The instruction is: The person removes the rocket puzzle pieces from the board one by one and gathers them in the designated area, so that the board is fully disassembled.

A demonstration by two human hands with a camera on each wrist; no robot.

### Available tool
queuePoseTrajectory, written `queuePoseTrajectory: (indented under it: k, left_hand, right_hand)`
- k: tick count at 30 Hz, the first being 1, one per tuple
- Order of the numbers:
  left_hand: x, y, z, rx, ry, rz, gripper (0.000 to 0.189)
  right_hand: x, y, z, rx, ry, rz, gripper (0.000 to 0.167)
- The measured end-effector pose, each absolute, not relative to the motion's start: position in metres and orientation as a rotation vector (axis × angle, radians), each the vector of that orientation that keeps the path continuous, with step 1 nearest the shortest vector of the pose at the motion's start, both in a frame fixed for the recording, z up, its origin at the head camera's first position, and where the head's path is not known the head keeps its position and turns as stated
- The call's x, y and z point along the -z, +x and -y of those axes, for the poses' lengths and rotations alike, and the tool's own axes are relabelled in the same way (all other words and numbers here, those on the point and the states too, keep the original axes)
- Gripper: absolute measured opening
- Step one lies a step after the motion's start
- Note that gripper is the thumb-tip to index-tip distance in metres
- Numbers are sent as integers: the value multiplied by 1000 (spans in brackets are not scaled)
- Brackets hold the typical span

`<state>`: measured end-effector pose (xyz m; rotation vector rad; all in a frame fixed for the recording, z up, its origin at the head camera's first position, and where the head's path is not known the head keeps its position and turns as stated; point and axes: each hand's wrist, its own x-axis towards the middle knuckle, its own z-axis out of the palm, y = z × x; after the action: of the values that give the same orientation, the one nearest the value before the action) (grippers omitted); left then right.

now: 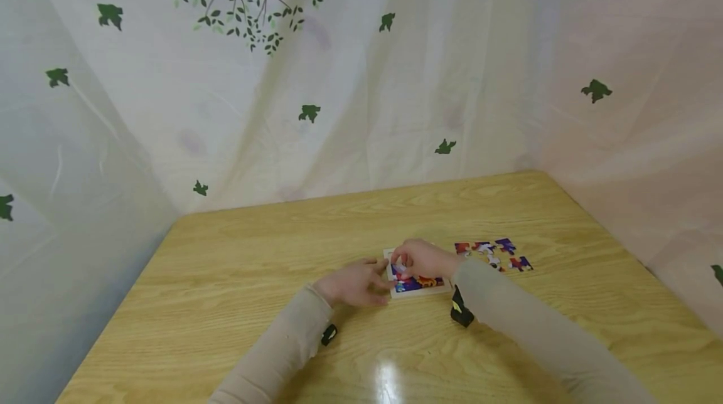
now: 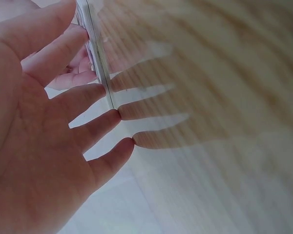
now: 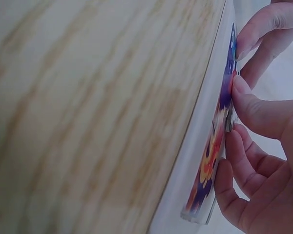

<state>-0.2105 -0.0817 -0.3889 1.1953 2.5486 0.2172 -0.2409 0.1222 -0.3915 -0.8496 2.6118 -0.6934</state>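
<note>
A small jigsaw puzzle in a white-bordered tray (image 1: 420,292) lies on the table, its colourful picture partly filled in. My left hand (image 1: 357,283) rests at the tray's left side; in the left wrist view the spread, lightly bent fingers (image 2: 95,129) touch the table and the tray's edge. Over the tray's upper left part, my right hand (image 1: 425,258) pinches a puzzle piece (image 3: 229,121) between thumb and fingers, against the picture. The fingers hide most of that piece. Left-hand fingers also touch the puzzle's far end in the right wrist view.
Several loose puzzle pieces (image 1: 521,263) lie to the right of the tray, partly hidden behind the right forearm. The wooden table (image 1: 254,266) meets a pale curtain (image 1: 350,78) with leaf prints at its back and sides.
</note>
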Motion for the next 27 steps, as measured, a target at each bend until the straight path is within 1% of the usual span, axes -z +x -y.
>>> queuePoseTrajectory:
  k: [8, 20, 27]
  left_hand:
    - [391, -213, 82, -232, 1261, -2541, 38]
    - [392, -211, 81, -241, 1224, -2541, 38]
    - [389, -210, 81, -240, 1212, -2544, 38]
  right_hand:
    - [392, -239, -121, 687, -861, -2666, 24]
    - [398, -237, -126, 761, -901, -2685, 22]
    - [394, -235, -130, 854, -956, -2649, 18]
